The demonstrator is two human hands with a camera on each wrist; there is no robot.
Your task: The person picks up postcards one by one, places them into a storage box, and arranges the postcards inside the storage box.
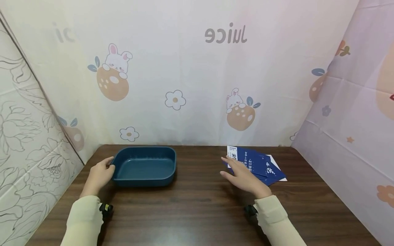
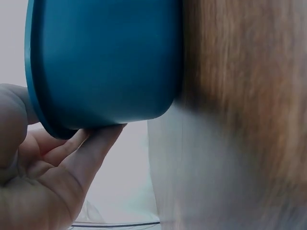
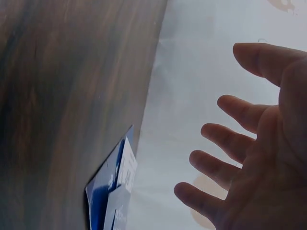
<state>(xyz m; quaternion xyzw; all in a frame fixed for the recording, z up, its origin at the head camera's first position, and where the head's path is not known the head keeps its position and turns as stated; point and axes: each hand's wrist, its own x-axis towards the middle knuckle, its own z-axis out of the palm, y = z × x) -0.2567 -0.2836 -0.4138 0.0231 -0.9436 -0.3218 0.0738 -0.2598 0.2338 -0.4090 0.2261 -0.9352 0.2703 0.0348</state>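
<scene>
A dark teal rectangular tray point(image 1: 144, 182) with rounded corners stands on the left of the table. My left hand point(image 1: 101, 173) grips its left end; in the left wrist view the thumb is at the rim and the fingers lie against the outer wall of the tray point(image 2: 110, 62). On the right lies a loose pile of blue and white printed cards point(image 1: 255, 164), overlapping at different angles. My right hand point(image 1: 243, 176) hovers beside and partly over the pile. In the right wrist view the right hand point(image 3: 259, 139) has its fingers spread and holds nothing, apart from the cards point(image 3: 112, 191).
The dark wood table point(image 1: 197, 205) ends at a pale curtain point(image 1: 178, 68) printed with rabbits, fruit and flowers. More printed cloth hangs at the left point(image 1: 24, 136) and right sides. Bare wood lies between the tray and the cards.
</scene>
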